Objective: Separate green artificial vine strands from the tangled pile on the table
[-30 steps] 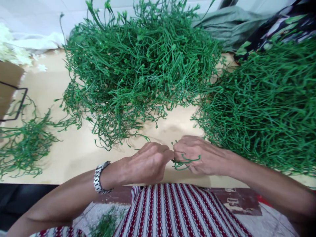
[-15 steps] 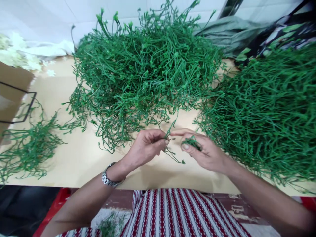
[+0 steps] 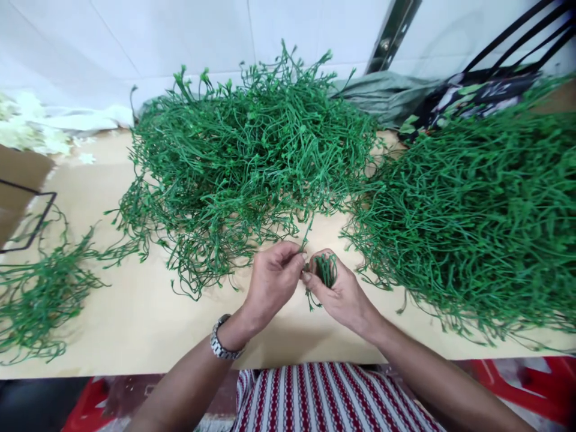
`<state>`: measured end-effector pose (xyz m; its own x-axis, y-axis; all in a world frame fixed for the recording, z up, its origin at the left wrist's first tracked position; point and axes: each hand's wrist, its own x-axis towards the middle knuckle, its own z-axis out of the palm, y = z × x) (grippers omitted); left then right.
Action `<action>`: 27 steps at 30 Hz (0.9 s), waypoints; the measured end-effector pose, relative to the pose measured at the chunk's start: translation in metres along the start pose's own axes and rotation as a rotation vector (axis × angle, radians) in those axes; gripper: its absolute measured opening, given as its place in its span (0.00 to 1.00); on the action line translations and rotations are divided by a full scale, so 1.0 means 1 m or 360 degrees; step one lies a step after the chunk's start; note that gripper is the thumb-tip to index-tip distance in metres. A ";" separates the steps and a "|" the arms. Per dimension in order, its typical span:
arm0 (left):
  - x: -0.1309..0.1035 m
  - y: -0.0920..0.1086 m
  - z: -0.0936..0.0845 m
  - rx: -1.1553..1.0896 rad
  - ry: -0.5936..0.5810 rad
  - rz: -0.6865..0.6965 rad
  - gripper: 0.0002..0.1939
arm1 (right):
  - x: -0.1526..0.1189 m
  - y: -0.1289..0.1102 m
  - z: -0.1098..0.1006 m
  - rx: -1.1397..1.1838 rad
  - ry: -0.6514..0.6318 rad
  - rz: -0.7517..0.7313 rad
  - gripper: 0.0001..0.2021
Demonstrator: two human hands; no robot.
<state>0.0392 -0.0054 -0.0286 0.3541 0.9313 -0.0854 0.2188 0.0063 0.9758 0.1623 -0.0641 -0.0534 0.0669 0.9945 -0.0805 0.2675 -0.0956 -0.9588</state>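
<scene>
My left hand (image 3: pixel 276 277), with a metal watch on its wrist, pinches a thin green artificial stem (image 3: pixel 308 231) that points up and away from me. Close against it, my right hand (image 3: pixel 342 294) curls round a small bunch of green stems (image 3: pixel 324 270). The fingertips of both hands meet, and the right thumb and finger pinch near the lower end of the left hand's stem. What lies exactly between the fingertips is hidden. Both hands are just above the table (image 3: pixel 193 336), in front of a big tangled heap of green stems (image 3: pixel 252 150).
A second dense heap of green stems (image 3: pixel 472 222) covers the right side. A smaller pile (image 3: pixel 49 294) lies at the left, by a cardboard box (image 3: pixel 20 186) with a black wire frame. White flowers (image 3: pixel 31 129) and cloth lie at the back left. Red stools (image 3: pixel 522 384) stand below.
My right hand has moved left to meet the left hand, its index finger now curled in. The camera view has shifted, showing more of the wall.
</scene>
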 end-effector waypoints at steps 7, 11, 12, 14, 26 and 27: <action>-0.011 0.008 0.009 -0.0019 0.0044 0.0305 0.06 | -0.002 -0.004 -0.010 -0.0067 -0.0007 -0.0078 0.05; -0.013 0.006 0.010 -0.0750 -0.0070 0.0029 0.03 | -0.003 -0.007 -0.016 -0.0124 -0.0107 -0.0137 0.08; -0.012 0.005 0.009 -0.0921 -0.0133 -0.0054 0.04 | -0.004 -0.008 -0.017 -0.0106 -0.0129 -0.0154 0.08; -0.011 0.004 0.006 -0.1152 -0.0263 -0.0218 0.06 | -0.004 -0.009 -0.019 -0.0044 -0.0177 -0.0215 0.09; -0.033 0.010 -0.028 -0.1133 -0.0727 -0.0267 0.11 | -0.002 -0.010 -0.037 -0.0266 -0.0878 -0.0763 0.07; -0.038 0.012 -0.037 -0.1082 -0.0750 -0.0101 0.11 | -0.001 -0.009 -0.040 -0.0338 -0.0779 -0.0691 0.06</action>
<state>-0.0052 -0.0278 -0.0060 0.7368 0.6722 -0.0726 -0.2924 0.4136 0.8622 0.1983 -0.0661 -0.0338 -0.5174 0.8447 0.1374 0.3579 0.3594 -0.8618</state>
